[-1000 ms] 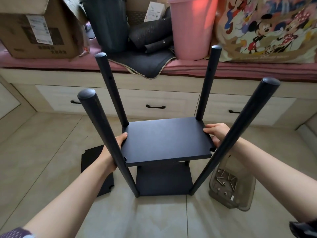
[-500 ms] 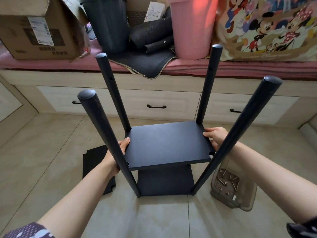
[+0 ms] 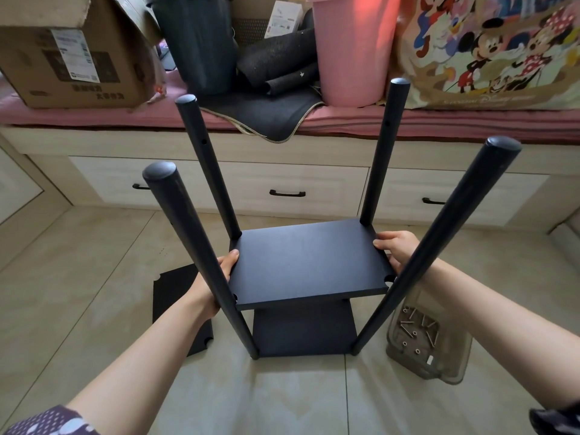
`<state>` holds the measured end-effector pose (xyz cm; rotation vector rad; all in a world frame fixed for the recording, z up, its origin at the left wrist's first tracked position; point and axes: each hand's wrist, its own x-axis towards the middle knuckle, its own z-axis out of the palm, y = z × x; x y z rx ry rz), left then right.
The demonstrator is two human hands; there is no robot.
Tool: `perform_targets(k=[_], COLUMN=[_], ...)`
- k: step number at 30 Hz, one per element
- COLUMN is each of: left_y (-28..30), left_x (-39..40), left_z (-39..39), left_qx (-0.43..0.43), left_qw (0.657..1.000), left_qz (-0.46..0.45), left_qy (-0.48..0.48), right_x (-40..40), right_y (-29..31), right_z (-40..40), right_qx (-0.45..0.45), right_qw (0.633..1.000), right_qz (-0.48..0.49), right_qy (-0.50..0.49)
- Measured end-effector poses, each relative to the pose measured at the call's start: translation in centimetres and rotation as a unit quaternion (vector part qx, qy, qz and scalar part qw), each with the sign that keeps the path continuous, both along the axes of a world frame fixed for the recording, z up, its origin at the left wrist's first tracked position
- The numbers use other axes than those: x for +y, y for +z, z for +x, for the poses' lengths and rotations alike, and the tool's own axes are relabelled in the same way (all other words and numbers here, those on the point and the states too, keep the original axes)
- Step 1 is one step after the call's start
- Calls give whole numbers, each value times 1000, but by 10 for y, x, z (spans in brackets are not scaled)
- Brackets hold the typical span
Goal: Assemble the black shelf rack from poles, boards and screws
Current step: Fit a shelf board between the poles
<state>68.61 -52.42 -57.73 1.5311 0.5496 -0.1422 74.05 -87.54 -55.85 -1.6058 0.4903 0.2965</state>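
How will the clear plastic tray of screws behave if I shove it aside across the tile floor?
The clear plastic tray looks thin-walled and shallow, so it is probably light and should slide easily on the smooth tile floor. The loose metal screws lie scattered in it, so they will likely rattle and shift. A fast shove might tip it or spill some.

Between the four poles, the board (image 3: 309, 262) I hold sits lower than a second ago, nearer the bottom board (image 3: 303, 328). My left hand (image 3: 216, 277) and right hand (image 3: 397, 249) have come down with it, gripping its left and right edges.
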Motion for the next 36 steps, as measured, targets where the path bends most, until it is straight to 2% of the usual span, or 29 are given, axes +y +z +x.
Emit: perform_targets(k=[4, 9, 12, 16, 20, 22, 25, 28, 33, 36], left_y=[-2, -2, -2, 0, 0, -1, 0, 3, 3, 7], left_x=[-1, -9, -12, -19, -32, -40, -52, -60, -69, -73], left_z=[0, -4, -8, -19, -27, -30, -34, -40, -58, -65], left_qx=[5, 48, 43, 35, 25, 24, 26, 20, 2, -12], left_qw=[1000, 994, 990, 979, 975, 975, 972, 967, 947, 937], left_qz=[-10, -75, -83, -139, -116, -98, -107, -136, -240, -286], left_qy=[3, 63, 104, 146, 189, 198, 207, 214, 212, 202], right_x=[-3, -8, -19, -31, -24, -11, 21, 58, 116, 130], right_y=[0, 3, 6, 8, 10, 16, 25, 25, 17, 16], right_z=[0, -9, -17, -27, -46, -62, -85, -107, -146, -156], right_qx=[-12, -19, -21, 27, 70, 75, 79, 37, -58, -116], right_qw=[1000, 999, 998, 995, 991, 995, 996, 992, 975, 969], right_qz=[27, 48, 43, -17, -37, -26, 37, 69, -12, -53], right_qy=[-4, 7, -38, -91, -104, -67, 12, 101, 216, 213])
